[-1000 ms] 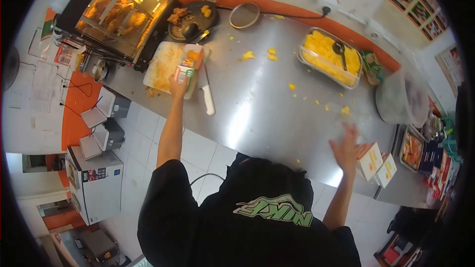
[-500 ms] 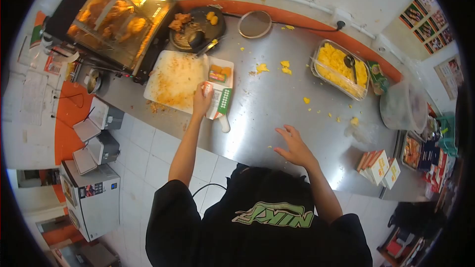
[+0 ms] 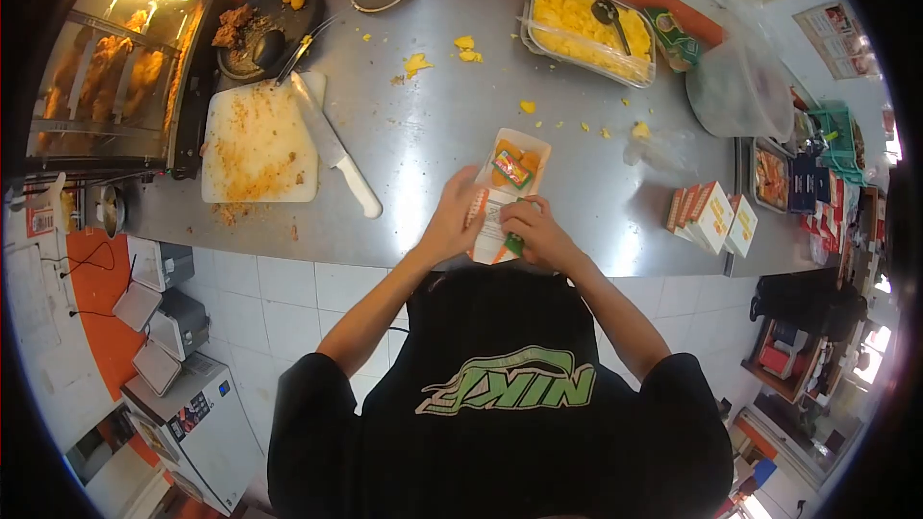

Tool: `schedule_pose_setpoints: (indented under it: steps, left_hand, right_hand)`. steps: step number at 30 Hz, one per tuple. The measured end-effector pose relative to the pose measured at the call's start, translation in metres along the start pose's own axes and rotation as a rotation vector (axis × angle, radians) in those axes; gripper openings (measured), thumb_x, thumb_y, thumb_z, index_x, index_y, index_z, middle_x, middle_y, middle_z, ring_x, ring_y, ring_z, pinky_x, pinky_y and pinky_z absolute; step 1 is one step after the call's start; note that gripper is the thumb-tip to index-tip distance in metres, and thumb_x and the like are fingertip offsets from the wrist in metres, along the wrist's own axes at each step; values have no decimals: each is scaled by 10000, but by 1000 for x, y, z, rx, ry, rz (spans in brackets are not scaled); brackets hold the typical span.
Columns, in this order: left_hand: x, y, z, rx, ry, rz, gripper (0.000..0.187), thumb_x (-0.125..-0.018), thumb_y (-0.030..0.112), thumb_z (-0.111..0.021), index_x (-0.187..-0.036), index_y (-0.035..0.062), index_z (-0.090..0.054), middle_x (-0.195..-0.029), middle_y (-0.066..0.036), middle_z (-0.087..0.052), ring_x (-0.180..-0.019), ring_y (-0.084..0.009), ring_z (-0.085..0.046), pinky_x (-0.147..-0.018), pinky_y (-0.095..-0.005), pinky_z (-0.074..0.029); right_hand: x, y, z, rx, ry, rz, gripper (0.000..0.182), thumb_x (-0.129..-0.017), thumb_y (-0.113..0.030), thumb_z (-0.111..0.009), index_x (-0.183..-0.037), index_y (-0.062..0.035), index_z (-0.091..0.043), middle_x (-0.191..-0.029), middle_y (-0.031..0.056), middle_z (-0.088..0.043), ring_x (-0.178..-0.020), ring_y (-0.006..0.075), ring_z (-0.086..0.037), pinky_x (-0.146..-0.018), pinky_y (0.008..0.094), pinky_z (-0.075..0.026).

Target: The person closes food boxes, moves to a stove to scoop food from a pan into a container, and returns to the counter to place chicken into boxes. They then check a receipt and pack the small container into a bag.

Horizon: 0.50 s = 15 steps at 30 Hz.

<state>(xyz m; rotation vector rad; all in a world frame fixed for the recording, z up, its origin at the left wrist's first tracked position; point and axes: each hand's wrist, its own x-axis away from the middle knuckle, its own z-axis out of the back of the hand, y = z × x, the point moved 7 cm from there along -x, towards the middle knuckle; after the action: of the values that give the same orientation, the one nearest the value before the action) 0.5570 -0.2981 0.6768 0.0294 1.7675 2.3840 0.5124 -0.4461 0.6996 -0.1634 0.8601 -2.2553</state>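
Note:
An open paper food box (image 3: 541, 156) lies near the counter's front edge, its printed lid (image 3: 494, 215) folded back toward me. Inside are golden-brown food pieces (image 3: 532, 161) and a small red and green sachet (image 3: 512, 169). My left hand (image 3: 454, 219) is closed on the left side of the box by the lid. On the lid's right side, my right hand (image 3: 540, 234) has its fingers bent around the edge. To the left, a white-handled knife (image 3: 359, 185) rests partly on a stained white cutting board (image 3: 231, 149).
A tray of yellow food (image 3: 577, 24) with a black spoon stands at the back. Yellow scraps (image 3: 416, 64) dot the steel counter (image 3: 423, 135). Folded boxes (image 3: 707, 218) stand at right. A black pan (image 3: 255, 62) sits beside the lit food warmer (image 3: 115, 77) at left.
My left hand has carried the box rightward, off the cutting board and knife. My right hand has come from open over the counter to the lid. The view has shifted right.

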Motion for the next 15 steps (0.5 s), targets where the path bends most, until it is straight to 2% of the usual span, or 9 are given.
schedule_pose_setpoints:
  steps: [2,3,4,5,7,11,13,14,15]
  left_hand:
    - [16,32,-21,-160,-573,-532,219,-805,136,-566,-992,21,-563,-1174,-184,-522,-1210,-345,-386,-1011,-434,-310]
    - [19,33,-20,-110,-620,-516,238,-750,203,-663,-892,52,-547,-1092,-141,-546,-1140,-330,-447,-983,-444,-326]
    - [21,35,-16,-104,-627,-521,238,-750,203,-663,-892,52,-547,-1092,-141,-546,-1140,-330,-447,-983,-444,-326]
    - [19,38,-9,-96,-595,-520,304,-706,249,-710,-875,62,-540,-1054,-127,-547,-1111,-320,-465,-962,-435,-338]
    - [15,36,2,-163,-508,-523,429,-581,324,-809,-828,91,-548,-971,-70,-568,-1024,-270,-523,-892,-424,-357]
    - [-4,33,-21,-245,-348,-574,410,-589,306,-813,-820,85,-556,-894,-57,-579,-900,-230,-557,-820,-380,-403]
    - [-41,14,-39,-10,-185,-145,356,-645,288,-798,-779,62,-558,-776,-63,-571,-748,-215,-565,-714,-328,-443]
    - [-51,15,-55,-10,-193,-145,356,-645,288,-798,-779,62,-558,-776,-63,-571,-748,-215,-565,-714,-328,-443]
    - [-65,-5,-63,53,-79,119,352,-661,282,-796,-778,46,-563,-752,-62,-573,-706,-181,-558,-661,-295,-441]
  right_hand:
    - [13,4,9,-13,85,-33,339,-602,25,-642,-884,-100,-501,-1003,42,-512,-1084,226,-482,-970,444,-278]
    - [21,10,11,1,132,-72,351,-593,12,-660,-886,-98,-499,-991,48,-512,-1046,227,-489,-960,438,-283]
    - [29,14,15,16,178,-111,365,-585,-1,-679,-888,-95,-497,-978,54,-513,-1007,228,-497,-951,431,-288]
    - [37,14,16,19,181,-117,365,-585,-1,-679,-888,-95,-497,-978,54,-513,-1007,228,-497,-951,431,-288]
    - [53,19,29,-7,392,-265,381,-585,-44,-723,-882,-91,-489,-975,62,-506,-952,246,-504,-940,414,-294]
    - [64,44,17,-168,538,-376,371,-636,-91,-766,-861,-84,-471,-896,51,-519,-885,218,-521,-899,365,-354]
    - [70,90,7,-699,735,-595,379,-683,-112,-765,-937,-56,-489,-952,32,-531,-913,177,-528,-857,336,-400]
    - [63,97,10,-699,741,-600,379,-683,-112,-765,-937,-56,-489,-952,32,-531,-913,177,-528,-857,336,-400]
    - [58,113,7,-878,764,-707,378,-699,-103,-757,-959,-41,-490,-999,39,-537,-944,167,-527,-861,329,-415]
